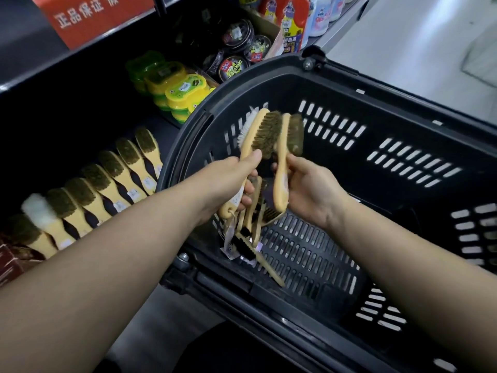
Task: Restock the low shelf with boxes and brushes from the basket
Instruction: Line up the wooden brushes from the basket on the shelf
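Observation:
My left hand (pixel 236 179) grips a bundle of yellow-handled brushes (pixel 265 133) over the black basket (pixel 376 168); one has brown bristles and a white-bristled one shows behind it. My right hand (pixel 309 189) holds another brown-bristled brush (pixel 285 157) by its handle, right beside the bundle. More brushes (pixel 250 238), some with black bristles, lie on the basket floor below my hands. On the low shelf at the left, a row of brushes (pixel 107 181) lies side by side.
Yellow and green sponge boxes (pixel 180 95) and round black polish tins (pixel 239 49) stand on the shelf behind the basket. Red and white bottles (pixel 293 20) stand further right. A red sign (pixel 91 14) hangs above. A brown box (pixel 10 259) lies at the far left.

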The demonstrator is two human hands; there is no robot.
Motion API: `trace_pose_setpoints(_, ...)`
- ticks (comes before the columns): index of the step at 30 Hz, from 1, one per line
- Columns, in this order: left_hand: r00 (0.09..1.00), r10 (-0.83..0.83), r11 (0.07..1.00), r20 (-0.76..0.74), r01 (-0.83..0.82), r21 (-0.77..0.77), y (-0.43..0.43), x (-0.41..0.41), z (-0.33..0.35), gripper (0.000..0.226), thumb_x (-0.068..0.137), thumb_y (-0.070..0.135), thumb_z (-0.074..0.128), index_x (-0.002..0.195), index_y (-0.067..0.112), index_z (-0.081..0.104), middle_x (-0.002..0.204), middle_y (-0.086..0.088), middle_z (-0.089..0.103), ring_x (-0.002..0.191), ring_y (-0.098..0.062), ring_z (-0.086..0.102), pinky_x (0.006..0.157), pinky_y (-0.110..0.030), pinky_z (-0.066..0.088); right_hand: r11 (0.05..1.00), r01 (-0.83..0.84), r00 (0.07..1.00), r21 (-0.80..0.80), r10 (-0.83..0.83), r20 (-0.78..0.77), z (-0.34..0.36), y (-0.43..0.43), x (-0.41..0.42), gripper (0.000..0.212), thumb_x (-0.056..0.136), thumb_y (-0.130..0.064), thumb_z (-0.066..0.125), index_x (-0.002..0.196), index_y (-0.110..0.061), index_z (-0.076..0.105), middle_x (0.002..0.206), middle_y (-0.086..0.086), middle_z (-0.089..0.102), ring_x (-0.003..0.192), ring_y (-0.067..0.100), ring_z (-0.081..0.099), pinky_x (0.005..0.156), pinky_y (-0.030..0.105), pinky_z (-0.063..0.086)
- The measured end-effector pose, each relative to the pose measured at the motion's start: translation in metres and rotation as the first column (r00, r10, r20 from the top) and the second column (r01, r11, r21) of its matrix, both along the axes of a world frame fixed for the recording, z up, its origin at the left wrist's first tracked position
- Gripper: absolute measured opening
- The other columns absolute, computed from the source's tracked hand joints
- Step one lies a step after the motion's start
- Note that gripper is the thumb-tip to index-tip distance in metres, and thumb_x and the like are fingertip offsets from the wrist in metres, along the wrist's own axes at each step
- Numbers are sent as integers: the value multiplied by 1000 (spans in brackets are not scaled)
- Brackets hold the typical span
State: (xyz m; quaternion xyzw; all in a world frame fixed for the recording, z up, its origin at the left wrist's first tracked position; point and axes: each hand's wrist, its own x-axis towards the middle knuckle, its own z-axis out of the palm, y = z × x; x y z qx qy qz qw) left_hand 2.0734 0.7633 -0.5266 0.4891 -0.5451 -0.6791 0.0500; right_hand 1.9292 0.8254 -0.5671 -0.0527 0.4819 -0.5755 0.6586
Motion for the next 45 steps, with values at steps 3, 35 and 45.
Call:
trace_pose_setpoints(3, 1000, -9, 1000, -19, 9, -6, 0, 1, 1, 45, 90, 52, 49, 115, 15, 52, 88, -6, 63, 65, -16, 60, 60, -28, 48, 998, -32, 998, -59, 28, -59, 9, 4, 11, 30, 97, -23, 44, 112, -4, 61, 97, 9, 64, 92, 23, 60, 90, 33, 50)
trace_pose_setpoints(35, 991, 131, 978, -7, -130, -162, -8, 7, -18, 13, 79, 24, 72, 74, 20, 61, 47, 10, 58, 49, -9, 54, 45, -21, 36, 909, -178, 934, 377, 277, -228, -99, 29, 25, 26, 89, 13, 40, 82, -6, 57, 80, 9, 66, 71, 18, 65, 59, 28, 56)
trace_pose_setpoints(45, 976, 201, 977, -87, -206, -56, -2, 3, -14, 6, 90, 27, 60, 88, 21, 58, 81, 1, 68, 69, -8, 61, 67, -28, 52, 946, -248, 954, -207, 276, 117, 5, 30, 27, 24, 84, -25, 51, 65, -23, 66, 60, -5, 40, 44, 6, 39, 52, 20, 43)
